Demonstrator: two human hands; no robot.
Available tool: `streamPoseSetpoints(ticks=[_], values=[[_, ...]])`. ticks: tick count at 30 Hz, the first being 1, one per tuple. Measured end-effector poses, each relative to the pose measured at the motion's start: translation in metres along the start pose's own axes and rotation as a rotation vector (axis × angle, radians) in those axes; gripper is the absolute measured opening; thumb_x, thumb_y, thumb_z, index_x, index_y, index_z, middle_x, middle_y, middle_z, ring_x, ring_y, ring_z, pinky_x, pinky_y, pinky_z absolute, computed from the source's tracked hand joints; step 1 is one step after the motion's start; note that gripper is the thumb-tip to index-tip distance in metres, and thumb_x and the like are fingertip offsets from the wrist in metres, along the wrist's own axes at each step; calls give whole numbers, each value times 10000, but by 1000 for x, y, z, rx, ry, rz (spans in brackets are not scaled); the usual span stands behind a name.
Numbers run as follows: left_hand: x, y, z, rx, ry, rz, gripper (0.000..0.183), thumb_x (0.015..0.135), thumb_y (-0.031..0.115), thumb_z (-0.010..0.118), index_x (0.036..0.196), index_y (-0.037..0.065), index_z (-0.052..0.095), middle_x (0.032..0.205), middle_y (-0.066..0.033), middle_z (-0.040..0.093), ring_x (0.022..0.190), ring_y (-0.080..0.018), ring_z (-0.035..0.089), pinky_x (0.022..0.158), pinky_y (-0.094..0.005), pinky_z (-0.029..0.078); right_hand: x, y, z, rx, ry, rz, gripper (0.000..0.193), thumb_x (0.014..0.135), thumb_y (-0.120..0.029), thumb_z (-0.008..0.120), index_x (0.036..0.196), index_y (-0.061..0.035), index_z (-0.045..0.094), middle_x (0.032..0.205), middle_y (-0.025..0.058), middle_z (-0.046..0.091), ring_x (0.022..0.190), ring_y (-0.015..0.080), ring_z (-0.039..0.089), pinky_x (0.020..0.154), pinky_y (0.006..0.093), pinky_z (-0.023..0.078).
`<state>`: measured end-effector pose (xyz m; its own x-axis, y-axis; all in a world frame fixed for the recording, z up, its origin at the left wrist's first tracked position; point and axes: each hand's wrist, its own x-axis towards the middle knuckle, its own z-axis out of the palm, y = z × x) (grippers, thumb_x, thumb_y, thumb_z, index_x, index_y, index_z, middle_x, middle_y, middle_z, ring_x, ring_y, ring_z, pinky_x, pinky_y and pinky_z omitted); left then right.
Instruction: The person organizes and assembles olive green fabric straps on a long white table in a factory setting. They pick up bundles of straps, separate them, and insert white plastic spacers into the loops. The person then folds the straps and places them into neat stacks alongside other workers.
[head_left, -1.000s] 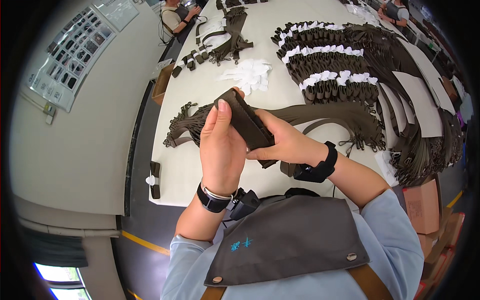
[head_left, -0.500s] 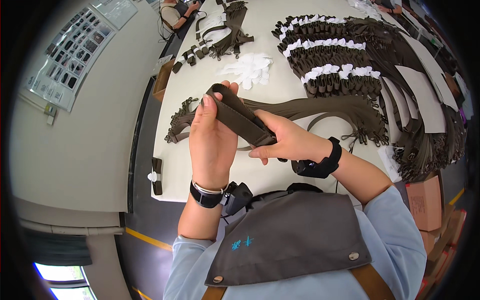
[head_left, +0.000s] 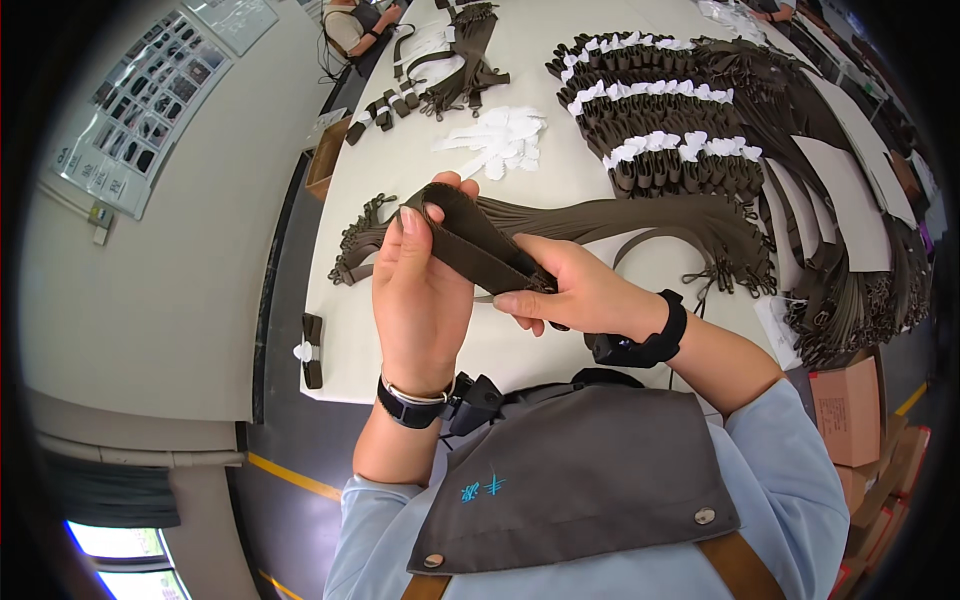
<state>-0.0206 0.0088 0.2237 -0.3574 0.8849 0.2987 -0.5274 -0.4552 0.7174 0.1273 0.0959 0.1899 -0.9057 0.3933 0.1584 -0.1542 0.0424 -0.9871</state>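
Between my hands, above the table, is a dark brown webbing strap (head_left: 475,252) folded into a long loop. My left hand (head_left: 415,290) grips its far, rounded end, thumb on the near side and a fingertip inside the loop. At the near right end, my right hand (head_left: 582,285) pinches the layers together between thumb and fingers, partly hiding them. Just beyond lie many loose brown straps (head_left: 610,215), stretched across the table with metal hooks at both ends. Farther off is a pile of white paper slips (head_left: 500,140).
Rows of folded straps with white bands (head_left: 655,95) fill the far right of the table (head_left: 380,350). More straps and cards (head_left: 850,215) hang beyond them. One banded strap (head_left: 313,352) sits at the left edge. Cardboard boxes (head_left: 845,410) stand right. A person (head_left: 357,28) works far left.
The folded loop has opened wider between its layers and sits slightly lower. My left fingers have shifted at its far end; my right hand keeps its pinch.
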Motion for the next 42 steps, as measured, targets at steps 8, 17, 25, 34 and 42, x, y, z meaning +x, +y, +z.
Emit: streamPoseSetpoints(ticks=[8,17,25,34,42], values=[[-6,-7,4,57,-23,112,263,1006,248,447,1043,21,572,1296,-105,505,1255,-244,446,1041,-390,395,-3,-2,5,-18,27,7,223,876,-230,668,926,-50,547,621,9,566,525,74,546,467,221,417],[9,-3,3,82,41,52,307,1002,232,461,1139,-20,569,1229,-76,543,1167,-207,508,940,-353,454,-5,-1,3,143,18,-30,218,894,-226,654,924,-38,549,677,-4,548,530,50,469,460,216,386],[14,0,8,92,92,-1,314,994,232,485,1130,-31,588,1172,-55,578,1086,-175,551,917,-336,456,-7,-8,2,157,33,19,196,914,-209,629,885,-40,534,670,-4,547,515,47,463,442,211,378],[30,7,-1,16,73,-104,208,969,128,521,1031,-37,632,1126,-91,616,1025,-210,595,908,-356,468,-4,-16,1,207,59,59,168,936,-171,588,864,-53,492,688,4,528,523,46,439,443,208,349],[31,16,3,90,58,-228,199,889,21,596,1086,1,579,1073,-207,643,948,-291,668,806,-373,559,-9,-12,-1,223,59,121,156,957,-170,546,891,-48,475,689,8,501,534,52,428,446,201,342]])
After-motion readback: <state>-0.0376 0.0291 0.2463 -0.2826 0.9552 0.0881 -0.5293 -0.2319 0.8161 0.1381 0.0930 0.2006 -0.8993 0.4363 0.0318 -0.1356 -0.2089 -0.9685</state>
